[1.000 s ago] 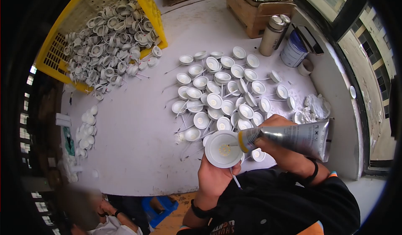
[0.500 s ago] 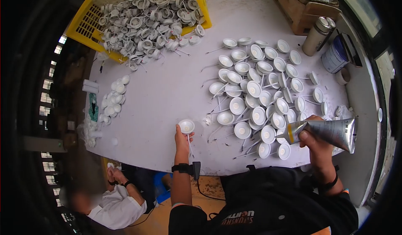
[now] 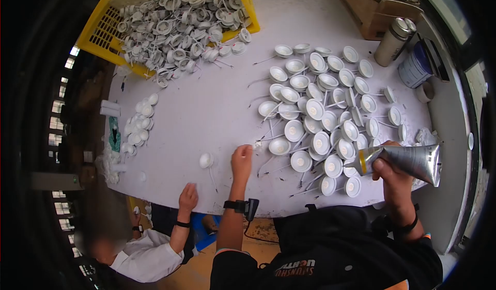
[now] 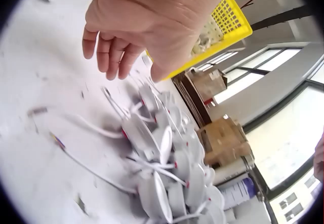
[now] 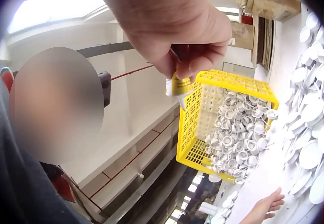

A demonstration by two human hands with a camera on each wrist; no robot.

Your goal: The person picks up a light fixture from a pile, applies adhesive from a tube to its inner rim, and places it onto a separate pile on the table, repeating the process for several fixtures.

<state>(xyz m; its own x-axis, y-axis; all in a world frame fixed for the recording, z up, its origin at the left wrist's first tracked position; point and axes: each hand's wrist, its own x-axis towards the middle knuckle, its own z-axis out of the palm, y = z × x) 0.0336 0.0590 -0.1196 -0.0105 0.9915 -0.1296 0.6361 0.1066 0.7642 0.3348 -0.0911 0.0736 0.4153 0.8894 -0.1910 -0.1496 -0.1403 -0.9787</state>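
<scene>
One silver tube [image 3: 421, 162] is gripped in the right hand [image 3: 397, 189], its yellow-banded end beside the spread of white lamps [image 3: 314, 109]. The left hand [image 3: 241, 165] is held empty, fingers loosely extended, near the lamps' lower left edge. A single white lamp [image 3: 206, 160] is seen on the table [image 3: 181, 119], near another person's hand [image 3: 188, 197]. Farther off, metal flasks [image 3: 391, 44] are stood beside a bucket [image 3: 414, 67], and a yellow crate [image 3: 249, 5] is heaped with fittings [image 3: 181, 26].

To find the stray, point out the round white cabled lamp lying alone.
The lamp left of the bare left hand; other table lamps lie bunched.
</scene>
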